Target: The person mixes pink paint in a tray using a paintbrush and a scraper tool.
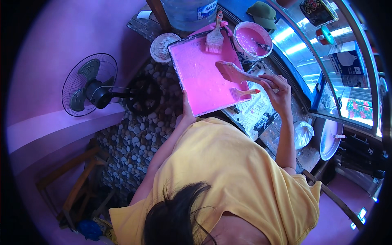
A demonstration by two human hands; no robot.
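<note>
A paint tray (190, 79) coated with wet pink paint lies tilted in front of me. My left hand (187, 109) grips its near left edge, thumb on the rim and the other fingers hidden beneath. My right hand (278, 90) is closed round the handle of a wide, pink-smeared paintbrush (233, 73), whose bristles are over the tray's right part. A second wide paintbrush (214, 40) rests across the far edge, bristles toward me. Near the right edge lies a small paintbrush (240, 93) with a red-tipped handle.
Beyond the tray stand a bucket (269, 45) of pink paint, a paint-crusted round lid (162, 48) and a large water bottle (183, 16). Paint-stained sheeting (255, 112) lies to the right, beside a glass cabinet (316, 61). A fan (96, 92) stands left on the pebble-patterned floor (134, 139).
</note>
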